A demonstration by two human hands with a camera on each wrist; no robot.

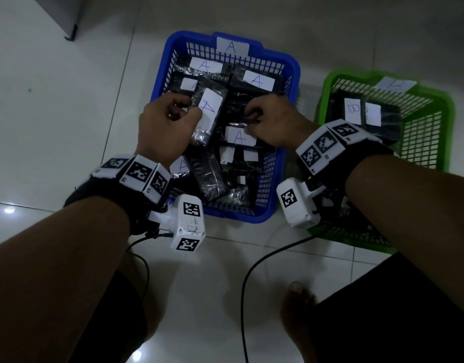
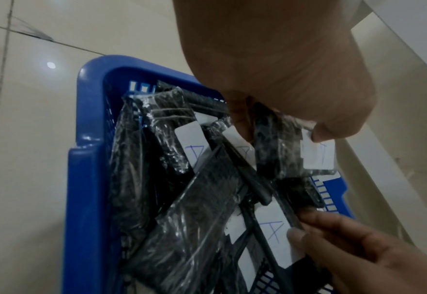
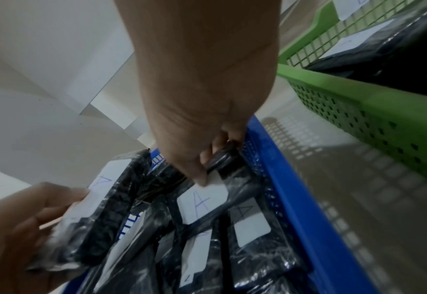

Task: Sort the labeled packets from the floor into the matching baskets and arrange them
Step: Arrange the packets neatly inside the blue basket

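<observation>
A blue basket [image 1: 291, 82] tagged "A" holds several black plastic-wrapped packets with white "A" labels. Over its left half my left hand [image 1: 168, 124] pinches one packet [image 1: 210, 113], label up, slightly lifted; the same packet [image 2: 278, 147] shows in the left wrist view under my left hand [image 2: 295, 75]. My right hand [image 1: 270, 121] grips the end of another "A" packet [image 1: 240, 136] inside the basket's right half; in the right wrist view its thumb presses the label of that packet [image 3: 202, 202]. A green basket [image 1: 440, 142] at right holds "B" packets [image 1: 361, 113].
Two black cables [image 1: 246, 284] trail over the white tiled floor in front of the baskets. My bare feet [image 1: 299, 305] and dark shorts sit near the bottom edge. A grey cabinet corner [image 1: 71, 19] stands at the far left.
</observation>
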